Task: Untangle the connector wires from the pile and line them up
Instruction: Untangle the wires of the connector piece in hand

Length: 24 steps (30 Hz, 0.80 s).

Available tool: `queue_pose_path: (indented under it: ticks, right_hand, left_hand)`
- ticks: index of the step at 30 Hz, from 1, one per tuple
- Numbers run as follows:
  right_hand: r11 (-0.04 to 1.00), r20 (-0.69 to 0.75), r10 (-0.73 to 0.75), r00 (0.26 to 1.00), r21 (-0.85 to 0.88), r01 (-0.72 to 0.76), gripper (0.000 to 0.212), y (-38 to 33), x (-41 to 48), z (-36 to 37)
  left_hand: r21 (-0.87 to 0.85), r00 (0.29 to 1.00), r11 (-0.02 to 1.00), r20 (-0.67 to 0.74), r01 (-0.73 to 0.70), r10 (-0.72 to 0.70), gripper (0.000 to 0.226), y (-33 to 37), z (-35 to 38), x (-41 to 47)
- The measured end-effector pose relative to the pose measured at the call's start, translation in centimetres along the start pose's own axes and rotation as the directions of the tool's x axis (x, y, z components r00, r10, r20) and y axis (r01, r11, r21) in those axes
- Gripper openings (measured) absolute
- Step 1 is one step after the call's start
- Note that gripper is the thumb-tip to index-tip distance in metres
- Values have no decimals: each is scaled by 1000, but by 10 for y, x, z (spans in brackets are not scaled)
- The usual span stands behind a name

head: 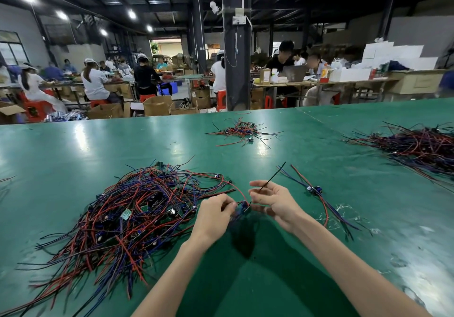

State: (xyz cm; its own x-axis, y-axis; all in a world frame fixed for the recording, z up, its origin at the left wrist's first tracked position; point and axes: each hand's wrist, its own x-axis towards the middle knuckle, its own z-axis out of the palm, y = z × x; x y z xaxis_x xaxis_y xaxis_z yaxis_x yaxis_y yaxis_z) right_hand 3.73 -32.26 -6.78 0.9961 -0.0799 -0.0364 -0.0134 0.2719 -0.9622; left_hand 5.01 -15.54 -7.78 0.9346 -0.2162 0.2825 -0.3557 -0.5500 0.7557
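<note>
Both bare forearms reach in from the lower edge, and the left hand (pixel 216 212) and right hand (pixel 274 202) meet above the middle of the green table (pixel 245 279). Between them is one connector wire (pixel 243 207): a small blue module with a red lead arching back into the pile and a black lead (pixel 272 176) slanting up to the right. The left hand's curled fingers pinch the wire at the module. The right hand pinches the black lead between thumb and forefinger, its other fingers loosely spread.

Just left of the hands lies the tangled pile (pixel 137 213) of red, blue and black wires with small boards among them, fanning out toward the near-left edge. To the right, two separated wires (pixel 314 190) lie side by side, apart from the pile. Bare green surface lies between the forearms and ahead of the hands. Farther off, a smaller heap (pixel 242 131) sits near the table's far edge, and a large heap (pixel 417 147) lies at the right.
</note>
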Motion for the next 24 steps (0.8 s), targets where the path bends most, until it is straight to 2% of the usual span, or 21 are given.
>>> queue_pose_path:
  ticks: [2, 5, 11, 13, 15, 17, 19, 21, 24]
  right_hand:
    - [984, 10, -23, 1000, -175, 24, 32, 5, -1, 1]
    - [894, 37, -79, 996, -441, 87, 38, 10, -1, 2]
    - [778, 63, -148, 987, -608, 155, 23, 16, 1, 4]
    - [782, 58, -158, 986, -603, 160, 25, 16, 1, 3]
    - [828, 24, -167, 986, -540, 154, 26, 14, 2, 2]
    - [922, -25, -132, 991, -370, 114, 25, 12, 3, 0]
    - [973, -37, -74, 997, -221, 64, 24, 11, 2, -2]
    - [984, -34, -44, 998, -174, 37, 23, 10, 2, -2]
    - [987, -28, -28, 999, -161, 23, 22, 9, 1, -1]
  left_hand:
    - [-111, 999, 993, -3, 49, -50, 18, 1, 1, 0]
    - [-240, 993, 964, -6, 110, -115, 25, 3, 0, 0]
    - [-269, 972, 954, -149, 134, -179, 22, 3, -9, 3]
    - [-311, 954, 939, -204, 149, -219, 22, 3, -13, 5]
    - [-338, 921, 933, -310, 126, -237, 22, 3, -17, 7]
    - [-328, 861, 942, -455, 75, -227, 19, 3, -26, 10]
    - [-317, 795, 947, -560, 55, -234, 15, 2, -36, 11]
    - [-291, 752, 951, -604, 101, -264, 25, -2, -44, 13]
    - [-189, 735, 950, -603, 247, -311, 50, -7, -49, 14]
